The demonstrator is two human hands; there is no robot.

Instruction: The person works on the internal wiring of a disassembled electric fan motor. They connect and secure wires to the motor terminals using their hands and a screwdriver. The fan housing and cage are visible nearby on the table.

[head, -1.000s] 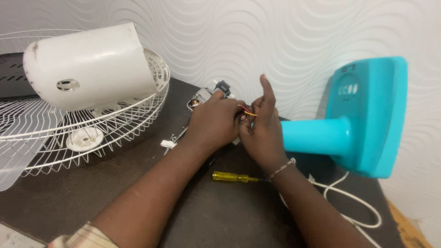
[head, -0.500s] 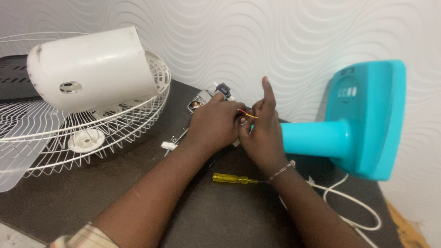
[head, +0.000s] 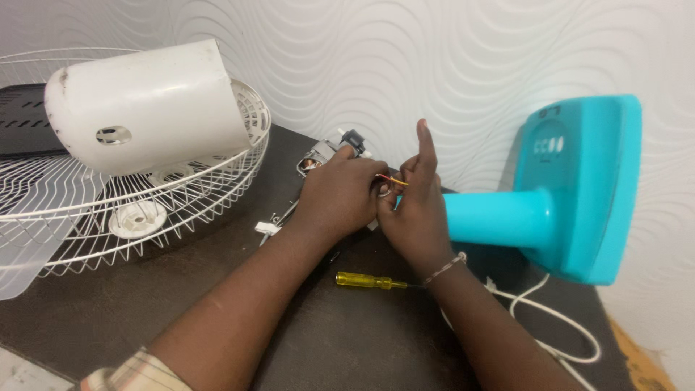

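Two hands working on a small fan motor assembly at the back of a dark tabletop (head: 347, 340).

The left hand (head: 340, 195) lies curled over the grey motor assembly (head: 326, 152), fingers pressed together around it; the assembly rests on the tabletop close to the patterned wall and is mostly hidden under the hand. The right hand (head: 413, 210) touches the left, pinching thin red and yellow wires (head: 391, 179) between thumb and fingers, its index finger held upright. A yellow-handled screwdriver (head: 365, 280) lies on the tabletop just below the right wrist. The turquoise fan base (head: 572, 188) lies on its side to the right, its stem pointing toward the hands, with a white cord (head: 550, 318) looping beneath it. To the left, a white motor housing (head: 145, 105) sits on a white wire fan guard (head: 87, 210).
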